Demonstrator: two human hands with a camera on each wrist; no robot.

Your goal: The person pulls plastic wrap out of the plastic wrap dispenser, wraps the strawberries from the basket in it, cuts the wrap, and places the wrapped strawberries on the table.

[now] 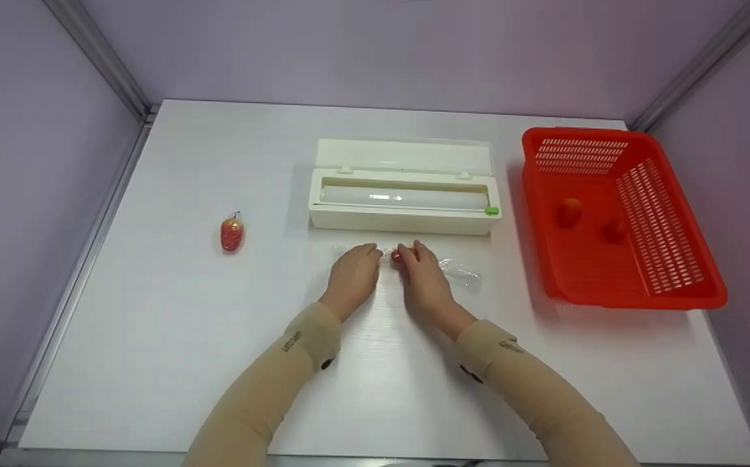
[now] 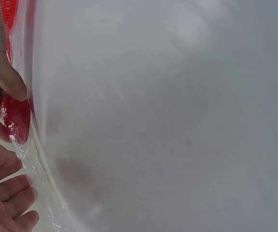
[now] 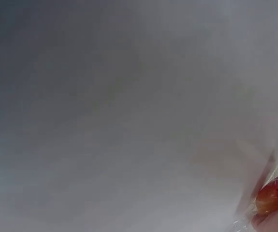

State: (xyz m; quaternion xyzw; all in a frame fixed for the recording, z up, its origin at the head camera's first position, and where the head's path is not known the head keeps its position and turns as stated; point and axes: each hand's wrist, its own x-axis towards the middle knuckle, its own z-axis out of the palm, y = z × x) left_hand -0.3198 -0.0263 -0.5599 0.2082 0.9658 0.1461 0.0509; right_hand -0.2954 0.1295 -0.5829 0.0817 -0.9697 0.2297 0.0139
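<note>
A small red-and-yellow fruit (image 2: pixel 18 121) lies in clear plastic wrap (image 1: pixel 460 272) on the table. My right hand (image 1: pixel 425 279) grips this fruit between thumb and fingers; its yellowish end (image 3: pixel 269 199) shows in the right wrist view. Just left of it, my left hand (image 1: pixel 354 271) rests at the wrap with loosely bent fingers, touching the film beside the fruit. Part of the film is hidden under both hands. Behind them stands a white wrap dispenser (image 1: pixel 404 220), its lid raised and a roll of film (image 1: pixel 407 196) inside.
A red plastic basket (image 1: pixel 634 301) stands at the right with two reddish fruits (image 1: pixel 569 212) in it. At the left lies another red-and-yellow fruit (image 1: pixel 232 235), shiny as if wrapped. A green slider (image 1: pixel 492 211) sits on the dispenser's right end. Panels enclose the white table (image 1: pixel 174 363).
</note>
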